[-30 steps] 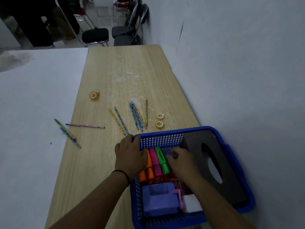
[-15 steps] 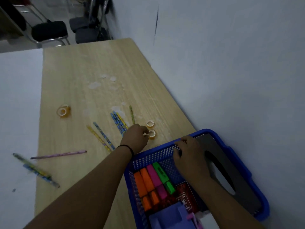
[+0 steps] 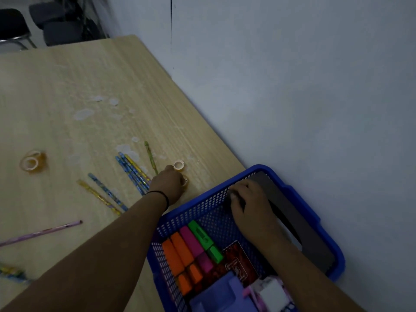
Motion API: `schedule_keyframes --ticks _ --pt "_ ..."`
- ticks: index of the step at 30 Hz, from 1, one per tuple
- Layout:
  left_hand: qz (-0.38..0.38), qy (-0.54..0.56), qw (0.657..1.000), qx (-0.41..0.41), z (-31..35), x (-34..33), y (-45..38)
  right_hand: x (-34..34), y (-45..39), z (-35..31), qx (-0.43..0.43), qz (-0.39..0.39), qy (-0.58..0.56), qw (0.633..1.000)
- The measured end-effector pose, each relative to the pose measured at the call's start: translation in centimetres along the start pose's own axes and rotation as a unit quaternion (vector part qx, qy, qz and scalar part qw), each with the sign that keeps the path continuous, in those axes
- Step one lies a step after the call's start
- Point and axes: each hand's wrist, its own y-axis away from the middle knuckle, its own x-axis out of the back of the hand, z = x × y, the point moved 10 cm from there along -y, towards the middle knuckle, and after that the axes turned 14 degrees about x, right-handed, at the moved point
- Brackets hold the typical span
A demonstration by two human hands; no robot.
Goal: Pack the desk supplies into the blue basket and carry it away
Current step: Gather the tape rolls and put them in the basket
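The blue basket (image 3: 198, 207) stands at the table's near right corner against the wall. It holds orange (image 3: 177, 255), pink (image 3: 191, 239) and green highlighters (image 3: 200, 233), a red booklet (image 3: 238, 260), a purple item (image 3: 216, 296) and a black tissue box (image 3: 315, 248). My right hand (image 3: 249, 203) curls over the box's far corner at the basket's far rim. My left hand (image 3: 167, 185) reaches past the basket and pinches the nearer small tape roll (image 3: 185, 181); a second small roll (image 3: 179, 165) lies just beyond its fingertips.
Several patterned pencils (image 3: 132, 172) lie left of my left hand, with a green one (image 3: 150, 156), a pair (image 3: 103, 194), a pink one (image 3: 45, 230) and more at the left edge (image 3: 11, 271). A larger tape roll (image 3: 32, 163) sits far left. Chairs (image 3: 13, 25) stand behind the table.
My left hand left the basket's rim and reached forward to the small tape rolls. My right hand moved from the highlighters up to the black box's far corner. The view swung right.
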Motion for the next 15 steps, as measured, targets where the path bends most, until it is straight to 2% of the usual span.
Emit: schedule_keyframes --ticks 4,8,12,15 --pt "0.071 0.091 0.993 -0.034 1.2 2.7 1.5 0.8 0.2 -0.1 -0.001 0.021 -0.018 1.0" --pt "0.156 0.222 0.955 -0.121 3.7 7.1 5.9 1.4 0.8 0.0 -0.016 0.034 -0.036 0.999" --pt "0.153 0.252 0.929 -0.222 6.8 8.0 11.4 1.9 1.3 1.2 -0.048 0.05 -0.049 0.996" --pt "0.145 0.248 0.93 -0.231 7.5 6.4 14.9 2.0 1.5 1.6 -0.055 0.036 -0.065 0.996"
